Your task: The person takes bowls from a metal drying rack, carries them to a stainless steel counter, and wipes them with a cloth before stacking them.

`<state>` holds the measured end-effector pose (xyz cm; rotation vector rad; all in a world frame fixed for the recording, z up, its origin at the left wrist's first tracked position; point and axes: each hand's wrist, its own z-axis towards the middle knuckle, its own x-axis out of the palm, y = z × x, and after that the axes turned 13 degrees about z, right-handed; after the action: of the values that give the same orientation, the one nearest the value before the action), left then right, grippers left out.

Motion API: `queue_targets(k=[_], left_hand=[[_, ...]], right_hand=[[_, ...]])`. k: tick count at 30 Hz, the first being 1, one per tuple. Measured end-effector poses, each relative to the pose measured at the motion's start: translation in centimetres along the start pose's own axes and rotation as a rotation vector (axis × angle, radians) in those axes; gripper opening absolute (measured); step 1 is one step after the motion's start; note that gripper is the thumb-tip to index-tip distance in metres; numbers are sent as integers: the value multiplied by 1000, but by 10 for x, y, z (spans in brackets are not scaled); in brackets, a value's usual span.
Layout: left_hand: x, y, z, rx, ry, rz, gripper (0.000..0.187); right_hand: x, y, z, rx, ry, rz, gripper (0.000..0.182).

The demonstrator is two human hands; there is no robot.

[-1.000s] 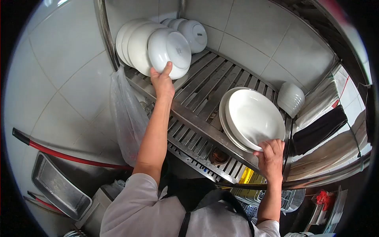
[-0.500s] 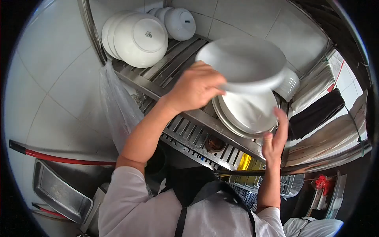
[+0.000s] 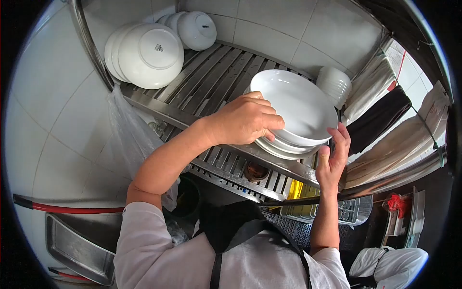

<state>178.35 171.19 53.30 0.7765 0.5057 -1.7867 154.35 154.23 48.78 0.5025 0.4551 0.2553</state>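
A wide white bowl sits tilted on a stack of white plates on the slatted metal shelf. My left hand is closed on the bowl's left rim, thumb low and fingers over the edge. At the right side, my right hand has its fingertips curled against the rim, with the thumb lower, beside the stack. The bowl covers most of the plates' upper surface.
Large white bowls and smaller bowls lean at the shelf's back left. Stacked ribbed bowls stand at the right. Cloths hang beyond the shelf. Below are a lower rack and a plastic basket.
The bowl has come down onto the stack of plates, held by my left hand. My right hand has reached its right rim. The view has shifted slightly.
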Motion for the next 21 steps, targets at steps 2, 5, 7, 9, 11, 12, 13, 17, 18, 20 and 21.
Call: queue_targets(k=[2, 5, 7, 9, 11, 12, 13, 17, 18, 20, 21], left_hand=[[1, 2, -2, -6, 26, -27, 22], [4, 4, -3, -14, 58, -93, 21], [3, 6, -2, -14, 96, -116, 19], [5, 7, -1, -17, 147, -123, 21], [7, 9, -2, -20, 213, -111, 28], [8, 10, -2, -28, 74, -160, 35], [9, 11, -3, -36, -66, -210, 41], [27, 43, -21, -641, -443, -484, 76], [45, 64, -29, -835, -445, -670, 83], [64, 81, -28, -1110, -380, -1026, 95], [79, 84, -29, -1043, -334, -1114, 93]], right_hand=[[4, -8, -2, 19, -22, 50, 42], [6, -16, -6, 44, -9, 65, 42], [7, -19, -7, 74, -3, 89, 41], [7, -20, -8, 101, -3, 106, 41], [8, -19, -8, 125, -10, 120, 40], [6, -20, -8, 109, 20, 105, 41], [3, -20, -8, 92, 49, 88, 42], [14, -35, -16, 410, -212, 563, 61], [14, -42, -16, 581, -225, 690, 70], [22, -49, -2, 737, -201, 951, 79], [30, -61, -1, 749, -182, 928, 81]])
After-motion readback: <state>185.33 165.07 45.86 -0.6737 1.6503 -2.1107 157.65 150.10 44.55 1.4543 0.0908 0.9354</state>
